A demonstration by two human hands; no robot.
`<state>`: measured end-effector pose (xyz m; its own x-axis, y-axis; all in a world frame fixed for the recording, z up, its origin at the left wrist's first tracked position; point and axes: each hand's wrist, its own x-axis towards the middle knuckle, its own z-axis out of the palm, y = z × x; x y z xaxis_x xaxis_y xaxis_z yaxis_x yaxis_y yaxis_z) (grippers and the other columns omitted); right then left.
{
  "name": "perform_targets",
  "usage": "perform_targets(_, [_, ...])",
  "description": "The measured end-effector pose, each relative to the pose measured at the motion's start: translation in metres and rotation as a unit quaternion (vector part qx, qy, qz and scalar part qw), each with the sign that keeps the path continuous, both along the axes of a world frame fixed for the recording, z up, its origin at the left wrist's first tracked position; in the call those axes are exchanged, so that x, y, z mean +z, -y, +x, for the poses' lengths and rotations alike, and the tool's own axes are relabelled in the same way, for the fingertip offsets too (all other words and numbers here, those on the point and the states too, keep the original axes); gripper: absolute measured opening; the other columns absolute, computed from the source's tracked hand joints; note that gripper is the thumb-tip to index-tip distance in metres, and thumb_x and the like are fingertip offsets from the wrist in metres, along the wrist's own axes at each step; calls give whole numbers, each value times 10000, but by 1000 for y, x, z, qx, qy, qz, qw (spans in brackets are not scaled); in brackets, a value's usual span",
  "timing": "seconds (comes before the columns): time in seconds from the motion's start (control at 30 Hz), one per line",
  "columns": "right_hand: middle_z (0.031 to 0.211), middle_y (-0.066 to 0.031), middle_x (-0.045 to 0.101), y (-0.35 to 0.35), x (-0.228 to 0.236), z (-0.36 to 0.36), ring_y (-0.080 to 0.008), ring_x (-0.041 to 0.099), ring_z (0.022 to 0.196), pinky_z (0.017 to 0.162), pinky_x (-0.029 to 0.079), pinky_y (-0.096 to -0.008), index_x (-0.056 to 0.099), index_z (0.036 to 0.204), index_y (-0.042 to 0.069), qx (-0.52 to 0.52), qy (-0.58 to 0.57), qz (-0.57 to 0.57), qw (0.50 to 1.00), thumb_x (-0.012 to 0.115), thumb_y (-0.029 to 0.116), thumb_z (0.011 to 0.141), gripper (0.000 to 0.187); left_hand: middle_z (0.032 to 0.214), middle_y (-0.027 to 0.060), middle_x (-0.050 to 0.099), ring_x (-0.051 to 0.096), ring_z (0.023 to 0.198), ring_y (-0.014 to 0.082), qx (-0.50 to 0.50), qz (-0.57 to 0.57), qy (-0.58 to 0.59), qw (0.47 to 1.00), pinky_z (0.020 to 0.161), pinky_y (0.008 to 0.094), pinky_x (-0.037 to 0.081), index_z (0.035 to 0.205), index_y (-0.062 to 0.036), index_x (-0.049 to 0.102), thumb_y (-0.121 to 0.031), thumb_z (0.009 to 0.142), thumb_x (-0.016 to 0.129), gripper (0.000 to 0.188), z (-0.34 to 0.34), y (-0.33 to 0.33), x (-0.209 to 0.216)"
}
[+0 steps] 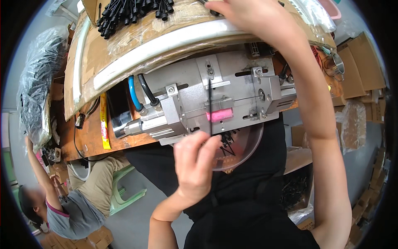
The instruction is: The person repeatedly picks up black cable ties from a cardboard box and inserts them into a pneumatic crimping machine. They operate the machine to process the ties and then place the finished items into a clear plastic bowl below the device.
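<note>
My left hand [192, 166] is closed in a pinch on the lower end of a thin black rod [210, 99]. The rod stands lengthwise across the metal fixture [240, 97], passing in front of a pink block [224, 114] on it. My right hand [244, 12] reaches over the cardboard-covered surface [145, 41] at the top edge, slightly blurred. Its fingertips come together at a small dark piece, partly cut off by the frame. Left of it lies a pile of black rods with thick capped ends [132, 10].
Under the fixture, a clear bowl [251, 151] holds loose black pieces. Blue hose [133, 93] and black hose [148, 89] enter the fixture. A yellow strip [104, 124] and a phone [119, 106] lie on the wooden table [83, 143]. Another person [78, 211] sits at left beside a bagged bundle [39, 87].
</note>
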<state>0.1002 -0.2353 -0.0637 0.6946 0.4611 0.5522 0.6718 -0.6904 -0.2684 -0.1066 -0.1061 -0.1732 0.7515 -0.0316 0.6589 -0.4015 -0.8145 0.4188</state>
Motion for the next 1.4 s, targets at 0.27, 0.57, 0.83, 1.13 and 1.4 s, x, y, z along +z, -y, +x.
perform_targets(0.27, [833,-198,679,3,17,27,-307,664,812,742,516,-384,680,901,-7,49,-71,-66,994,577,102,843,160,932,92,534,524,821,217,5,95,-120,988,738,323,459,1342,81,484,21,776,656,594,8,32,-16])
perform_targets(0.57, [741,-85,655,14,23,16,-130,599,682,625,469,-283,680,916,-7,-13,-94,82,992,607,192,899,213,941,104,534,511,850,265,36,99,-164,981,760,372,445,1393,55,434,8,740,720,714,3,36,-14])
perform_targets(0.83, [729,-41,623,27,21,-11,-92,560,689,642,452,-251,668,911,-14,-36,19,116,992,601,173,917,199,927,80,512,514,822,206,39,190,-150,969,753,293,463,1359,114,436,29,749,614,641,7,35,-9])
perform_targets(1.13, [760,-105,653,25,19,-13,-160,605,709,659,475,-287,680,935,2,-6,5,13,1000,653,142,866,158,959,94,519,517,876,252,12,127,-133,983,791,379,453,1378,-46,509,-75,710,765,716,44,10,43])
perform_targets(1.4, [813,-126,684,11,13,63,-215,646,761,706,505,-321,684,952,6,141,-56,-44,987,645,124,852,160,898,172,606,583,857,320,-101,34,-251,962,795,396,469,955,15,648,-80,807,683,179,185,-40,120])
